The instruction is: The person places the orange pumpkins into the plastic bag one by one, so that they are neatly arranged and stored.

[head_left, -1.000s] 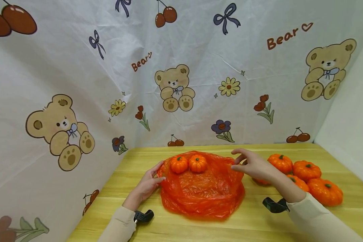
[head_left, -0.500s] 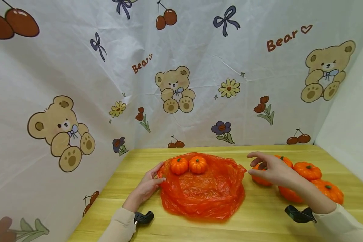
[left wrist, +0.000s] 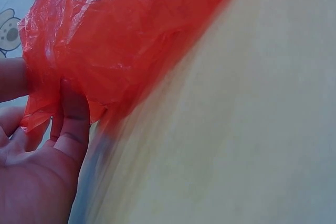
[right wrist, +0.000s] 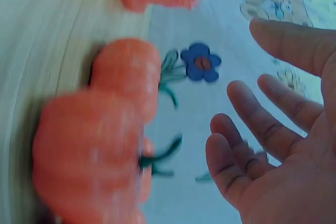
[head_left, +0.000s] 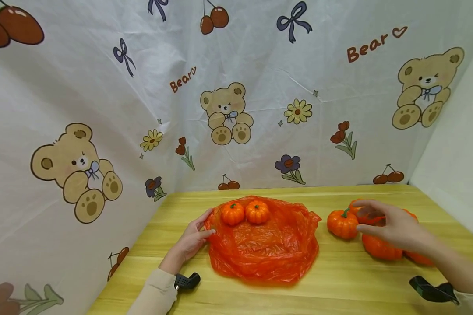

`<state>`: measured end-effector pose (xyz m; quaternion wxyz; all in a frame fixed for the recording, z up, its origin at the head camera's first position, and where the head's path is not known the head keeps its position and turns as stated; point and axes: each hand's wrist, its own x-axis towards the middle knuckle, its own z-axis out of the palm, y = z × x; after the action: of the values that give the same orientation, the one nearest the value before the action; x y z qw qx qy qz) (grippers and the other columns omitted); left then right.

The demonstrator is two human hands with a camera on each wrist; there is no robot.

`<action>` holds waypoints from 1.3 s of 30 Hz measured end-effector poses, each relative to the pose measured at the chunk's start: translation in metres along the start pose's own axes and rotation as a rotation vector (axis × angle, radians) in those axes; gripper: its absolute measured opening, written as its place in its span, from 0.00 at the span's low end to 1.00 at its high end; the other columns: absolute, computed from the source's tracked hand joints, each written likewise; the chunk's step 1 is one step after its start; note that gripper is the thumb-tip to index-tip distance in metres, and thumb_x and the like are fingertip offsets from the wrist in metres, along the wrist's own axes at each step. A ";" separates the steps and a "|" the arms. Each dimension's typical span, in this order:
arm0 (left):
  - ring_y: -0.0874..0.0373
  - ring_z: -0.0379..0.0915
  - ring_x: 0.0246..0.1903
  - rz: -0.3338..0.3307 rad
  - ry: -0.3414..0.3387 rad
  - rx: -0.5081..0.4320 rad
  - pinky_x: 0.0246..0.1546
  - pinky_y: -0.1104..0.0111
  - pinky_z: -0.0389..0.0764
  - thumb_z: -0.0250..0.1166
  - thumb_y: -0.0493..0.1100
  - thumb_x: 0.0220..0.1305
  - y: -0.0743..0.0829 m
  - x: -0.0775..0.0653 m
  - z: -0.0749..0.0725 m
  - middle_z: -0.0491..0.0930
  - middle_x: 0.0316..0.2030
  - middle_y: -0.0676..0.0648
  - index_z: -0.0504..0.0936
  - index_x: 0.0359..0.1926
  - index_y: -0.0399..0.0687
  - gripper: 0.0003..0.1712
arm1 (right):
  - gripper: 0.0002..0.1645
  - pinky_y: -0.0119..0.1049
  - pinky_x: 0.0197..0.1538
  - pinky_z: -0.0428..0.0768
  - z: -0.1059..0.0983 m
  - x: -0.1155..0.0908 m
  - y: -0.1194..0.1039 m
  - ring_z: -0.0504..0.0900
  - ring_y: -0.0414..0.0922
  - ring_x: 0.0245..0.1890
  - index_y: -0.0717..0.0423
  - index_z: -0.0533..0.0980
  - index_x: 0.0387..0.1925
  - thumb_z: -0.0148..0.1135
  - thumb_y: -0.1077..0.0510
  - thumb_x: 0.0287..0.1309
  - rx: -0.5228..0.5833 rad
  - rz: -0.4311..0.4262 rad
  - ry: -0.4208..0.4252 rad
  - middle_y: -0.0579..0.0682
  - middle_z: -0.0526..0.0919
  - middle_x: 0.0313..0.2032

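Observation:
A thin red plastic bag [head_left: 264, 249] lies spread on the table with its mouth facing up. Two small orange pumpkins [head_left: 257, 212] sit side by side at its far left. My left hand [head_left: 191, 240] pinches the bag's left edge between thumb and fingers; the left wrist view shows the film [left wrist: 121, 40] over the fingertips. My right hand [head_left: 394, 225] hovers over a group of orange pumpkins on the right, fingers apart and holding nothing. Its fingertips overlap the pumpkin [head_left: 343, 224] nearest the bag. In the right wrist view, a green-stemmed pumpkin [right wrist: 89, 156] stands below the palm.
More pumpkins [head_left: 380, 248] crowd the right side of the wooden table [head_left: 260, 302], partly hidden by the right hand and forearm. A white cloth [head_left: 252, 61] printed with bears hangs behind and to the left. A white wall [head_left: 457, 166] stands at right.
My right hand has moved right, away from the bag's right edge to over the pumpkin group. The bag's right rim now shows a pointed corner. The left hand stays put.

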<state>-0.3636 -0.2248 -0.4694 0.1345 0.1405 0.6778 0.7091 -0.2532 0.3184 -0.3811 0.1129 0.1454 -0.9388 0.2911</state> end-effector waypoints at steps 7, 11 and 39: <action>0.41 0.50 0.78 0.006 -0.005 -0.021 0.56 0.70 0.83 0.59 0.26 0.67 0.000 0.000 -0.001 0.42 0.83 0.46 0.48 0.83 0.52 0.50 | 0.33 0.24 0.41 0.80 -0.021 -0.017 0.034 0.71 0.14 0.45 0.55 0.76 0.63 0.76 0.54 0.58 0.005 0.005 0.051 0.49 0.87 0.51; 0.41 0.50 0.78 0.007 -0.011 -0.024 0.57 0.70 0.83 0.60 0.26 0.67 0.001 0.000 0.000 0.42 0.83 0.46 0.47 0.83 0.52 0.50 | 0.33 0.25 0.39 0.80 -0.031 -0.028 0.050 0.68 0.12 0.43 0.60 0.75 0.63 0.75 0.52 0.59 -0.016 0.046 0.028 0.42 0.86 0.52; 0.39 0.52 0.78 0.010 -0.004 0.003 0.57 0.69 0.83 0.60 0.26 0.67 0.000 0.002 0.000 0.44 0.83 0.45 0.50 0.83 0.54 0.49 | 0.38 0.63 0.46 0.79 -0.032 -0.062 0.123 0.79 0.37 0.44 0.72 0.72 0.61 0.73 0.48 0.61 -0.029 0.249 -0.003 0.53 0.82 0.54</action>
<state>-0.3654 -0.2243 -0.4693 0.1320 0.1454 0.6778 0.7085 -0.2327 0.4464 -0.4367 0.0768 0.0266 -0.9538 0.2891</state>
